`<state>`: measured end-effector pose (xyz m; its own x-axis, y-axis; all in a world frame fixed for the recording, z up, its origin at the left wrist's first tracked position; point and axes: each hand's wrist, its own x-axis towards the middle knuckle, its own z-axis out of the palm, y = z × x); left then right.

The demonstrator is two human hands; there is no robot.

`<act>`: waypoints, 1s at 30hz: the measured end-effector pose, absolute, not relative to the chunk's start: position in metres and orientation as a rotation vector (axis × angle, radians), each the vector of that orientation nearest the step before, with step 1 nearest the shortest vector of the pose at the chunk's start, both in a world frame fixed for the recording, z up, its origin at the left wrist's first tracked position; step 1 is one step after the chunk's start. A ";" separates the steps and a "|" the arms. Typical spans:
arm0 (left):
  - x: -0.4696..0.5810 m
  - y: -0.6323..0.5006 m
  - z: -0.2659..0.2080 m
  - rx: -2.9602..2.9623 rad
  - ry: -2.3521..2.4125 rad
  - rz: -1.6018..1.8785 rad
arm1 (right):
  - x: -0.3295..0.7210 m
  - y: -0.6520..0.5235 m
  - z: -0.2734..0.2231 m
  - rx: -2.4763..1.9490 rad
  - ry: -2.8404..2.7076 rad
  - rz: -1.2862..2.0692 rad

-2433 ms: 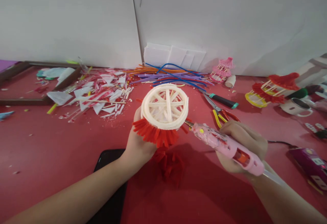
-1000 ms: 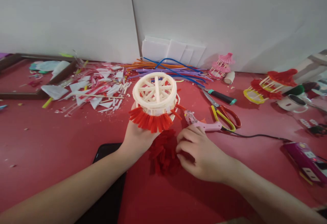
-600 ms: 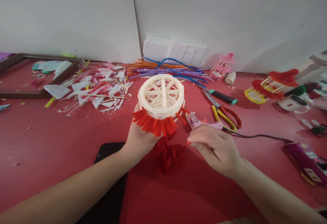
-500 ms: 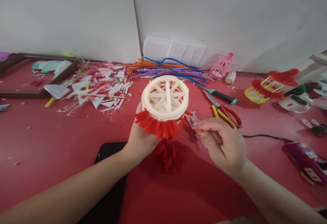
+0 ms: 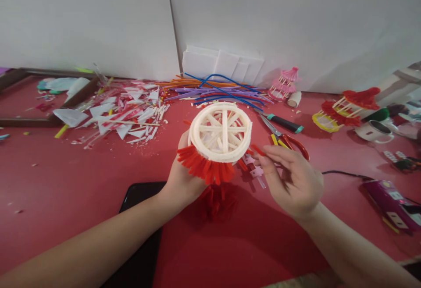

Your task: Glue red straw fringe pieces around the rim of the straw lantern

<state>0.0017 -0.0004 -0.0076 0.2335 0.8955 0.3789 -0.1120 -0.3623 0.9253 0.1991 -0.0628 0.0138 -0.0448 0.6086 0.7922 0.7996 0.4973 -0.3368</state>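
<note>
My left hand [image 5: 184, 178] grips a round cream-white frame [image 5: 221, 132] with spokes like a wheel, made of fuzzy stems, from its left and underneath. Part of its near rim carries a fringe of short red pipe cleaner pieces [image 5: 208, 167]. To the right of the frame, my right hand [image 5: 292, 178] pinches one short red pipe cleaner piece [image 5: 258, 150] between thumb and fingertips, its tip close to the rim; I cannot tell whether they touch. Below the frame lies a pile of red pieces [image 5: 219, 202] on the red table [image 5: 256, 253].
Purple, orange and blue pipe cleaners [image 5: 217, 93] lie at the back. Scissors [image 5: 291, 141] and a dark-handled tool [image 5: 285, 123] rest at right, near a red and yellow model [image 5: 348, 108], a mug [image 5: 375, 131] and a purple power strip [image 5: 391, 204]. Paper scraps [image 5: 125, 112] cover the left.
The white frame has shifted slightly right and down and turned a little. My right hand has moved slightly right, and more of the red piece now shows, pointing at the rim.
</note>
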 end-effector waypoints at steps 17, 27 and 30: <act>0.005 -0.003 0.003 1.539 0.827 1.272 | 0.198 -0.060 0.021 -1.035 -1.881 -0.302; 0.007 -0.004 0.005 1.543 0.798 1.282 | 0.197 -0.060 0.021 -1.025 -1.954 -0.337; 0.006 -0.003 0.003 1.512 0.786 1.275 | 0.196 -0.060 0.021 -1.035 -1.970 -0.348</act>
